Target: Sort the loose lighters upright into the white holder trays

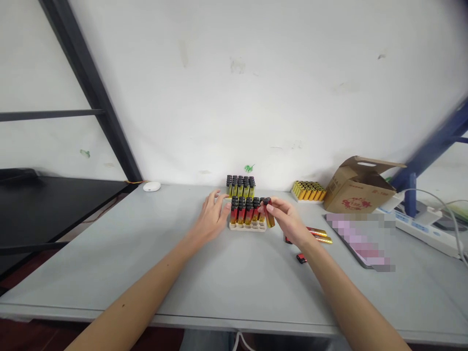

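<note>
My right hand (288,222) pinches a red-and-gold lighter (269,214) with a black top, tilted at the right end of a white tray (247,227). Upright red-and-gold lighters (249,213) fill the tray's rear rows, while holes show along its front. My left hand (213,217) is at the tray's left side, fingers apart and holding nothing; whether the thumb touches a lighter I cannot tell. Right behind stand yellow-green lighters (240,187) with black tops. Beside my right wrist lie loose lighters, among them a gold one (324,239) and a red one (302,258), partly covered by my arm.
At the back right, a tray of yellow-gold cylinders (309,191) stands beside an open cardboard box (360,192). Further right are a blurred-out flat object (360,239) and a white power strip (424,229) with cables. A white case (151,186) lies at the back left.
</note>
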{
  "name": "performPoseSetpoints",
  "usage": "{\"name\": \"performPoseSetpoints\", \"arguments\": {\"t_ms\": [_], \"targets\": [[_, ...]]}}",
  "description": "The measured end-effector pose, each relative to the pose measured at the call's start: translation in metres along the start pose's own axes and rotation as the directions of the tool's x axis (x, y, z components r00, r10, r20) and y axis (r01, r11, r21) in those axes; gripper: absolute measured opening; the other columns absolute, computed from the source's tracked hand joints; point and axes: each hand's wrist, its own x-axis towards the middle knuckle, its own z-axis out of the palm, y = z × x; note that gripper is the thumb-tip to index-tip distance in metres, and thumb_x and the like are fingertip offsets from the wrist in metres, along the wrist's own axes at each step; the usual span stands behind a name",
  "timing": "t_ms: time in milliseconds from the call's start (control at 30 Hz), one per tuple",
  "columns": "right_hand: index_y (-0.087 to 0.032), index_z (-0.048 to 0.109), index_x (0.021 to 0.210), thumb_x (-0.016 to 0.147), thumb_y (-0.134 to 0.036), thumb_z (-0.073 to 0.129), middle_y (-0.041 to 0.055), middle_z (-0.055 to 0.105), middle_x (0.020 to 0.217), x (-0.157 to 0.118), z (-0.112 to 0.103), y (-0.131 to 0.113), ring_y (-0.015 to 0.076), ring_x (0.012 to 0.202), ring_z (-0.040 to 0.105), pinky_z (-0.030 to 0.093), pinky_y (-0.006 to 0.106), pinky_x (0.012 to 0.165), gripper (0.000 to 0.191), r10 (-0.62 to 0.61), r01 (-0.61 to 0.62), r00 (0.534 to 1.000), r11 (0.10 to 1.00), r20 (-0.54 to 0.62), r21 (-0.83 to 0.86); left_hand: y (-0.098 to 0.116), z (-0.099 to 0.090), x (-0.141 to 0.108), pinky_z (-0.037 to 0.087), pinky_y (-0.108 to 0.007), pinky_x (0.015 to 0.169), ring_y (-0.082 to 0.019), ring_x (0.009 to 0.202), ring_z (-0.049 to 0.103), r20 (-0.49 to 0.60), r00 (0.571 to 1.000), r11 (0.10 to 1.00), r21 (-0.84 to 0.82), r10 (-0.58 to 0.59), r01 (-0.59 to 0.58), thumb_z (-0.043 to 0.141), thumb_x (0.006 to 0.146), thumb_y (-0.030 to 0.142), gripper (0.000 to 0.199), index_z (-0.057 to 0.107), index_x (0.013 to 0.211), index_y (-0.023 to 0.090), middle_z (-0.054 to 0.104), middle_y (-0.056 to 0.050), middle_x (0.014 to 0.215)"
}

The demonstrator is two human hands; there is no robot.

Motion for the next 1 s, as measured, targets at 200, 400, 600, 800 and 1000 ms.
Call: {"name": "performPoseSetpoints", "arguments": {"t_ms": [200, 400, 600, 800, 1000], "targets": [[-0.023, 0.070, 0.090, 0.080, -0.029, 0.068, 0.0057, 0.065, 0.095, -0.001, 0.002, 0.008, 0.0199, 0.085, 0.059, 0.047, 0.038, 0.083, 0.012, -0.314, 0.281, 0.949, 0.793, 0.032, -0.541, 0.003, -0.002, 0.000, 0.031, -0.049, 0.110, -0.028, 0.130, 0.038, 0.015, 1.000, 1.000, 0.011, -0.017, 0.017, 0.021, 0.099, 0.049, 0.050, 0.048, 0.128, 0.018, 0.035, -0.015, 0.141], [-0.023, 0.070, 0.095, 0.083, -0.027, 0.062, 0.0061, 0.067, 0.096, 0.000, -0.005, 0.012, 0.0203, 0.082, 0.061, 0.047, 0.034, 0.070, 0.015, -0.291, 0.259, 0.953, 0.655, 0.079, -0.710, 0.004, -0.003, 0.001, 0.033, -0.051, 0.109, -0.029, 0.130, 0.038, 0.019, 1.000, 1.000, 0.010, -0.020, 0.019, 0.022, 0.099, 0.048, 0.048, 0.049, 0.126, 0.019, 0.035, -0.015, 0.142], [-0.024, 0.069, 0.096, 0.082, -0.027, 0.061, 0.0055, 0.068, 0.091, 0.002, -0.008, 0.015, 0.0231, 0.086, 0.057, 0.045, 0.038, 0.077, 0.016, -0.272, 0.220, 0.960, 0.566, 0.073, -0.794, 0.004, -0.002, 0.000, 0.035, -0.052, 0.108, -0.029, 0.131, 0.039, 0.026, 1.000, 1.000, 0.008, -0.008, 0.008, 0.024, 0.099, 0.047, 0.046, 0.050, 0.125, 0.020, 0.036, -0.015, 0.141], [-0.026, 0.070, 0.100, 0.083, -0.031, 0.060, 0.0032, 0.068, 0.087, 0.003, -0.008, 0.018, 0.0169, 0.064, 0.050, 0.042, 0.032, 0.064, 0.020, -0.209, 0.183, 0.976, 0.622, 0.064, -0.762, 0.002, -0.001, 0.001, 0.035, -0.052, 0.108, -0.029, 0.130, 0.040, 0.017, 1.000, 1.000, 0.005, 0.000, 0.000, 0.024, 0.099, 0.048, 0.045, 0.051, 0.124, 0.021, 0.037, -0.015, 0.140], [-0.027, 0.069, 0.102, 0.082, -0.035, 0.062, 0.0007, 0.067, 0.080, 0.002, -0.008, 0.021, 0.0151, 0.058, 0.046, 0.040, 0.030, 0.061, 0.023, -0.207, 0.147, 0.978, 0.651, 0.012, -0.745, 0.003, -0.005, 0.001, 0.035, -0.052, 0.107, -0.029, 0.132, 0.038, 0.034, 0.999, 1.000, -0.005, -0.015, 0.015, 0.023, 0.099, 0.049, 0.046, 0.049, 0.125, 0.021, 0.034, -0.014, 0.142]]}}
